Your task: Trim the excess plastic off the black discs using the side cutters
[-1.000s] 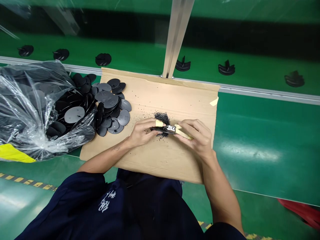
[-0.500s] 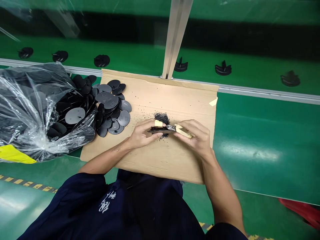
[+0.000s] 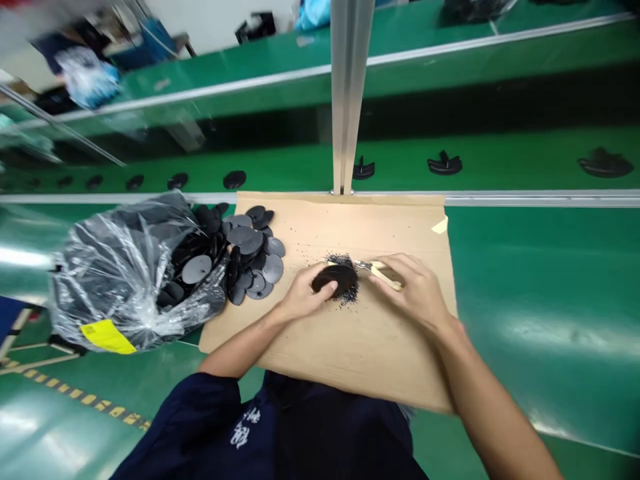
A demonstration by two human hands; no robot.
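My left hand grips a round black plastic disc, its flat face turned up toward me, with the thumb on top. In my right hand are small nippers with pale yellow handles; their metal jaws point left, just off the disc's right edge. Below the disc, a heap of tiny black scraps lies on a cardboard sheet. To the left, a pile of black discs spills onto the cardboard from a clear plastic bag.
Behind the cardboard rises a metal post from a rail. Beyond it, black parts sit spaced out along a green belt. A yellow label is on the bag. Green tabletop extends to the right.
My view has tilted up, showing more of the background. The disc, edge-on before, now faces me. The nippers' jaws have come away from it to the right.
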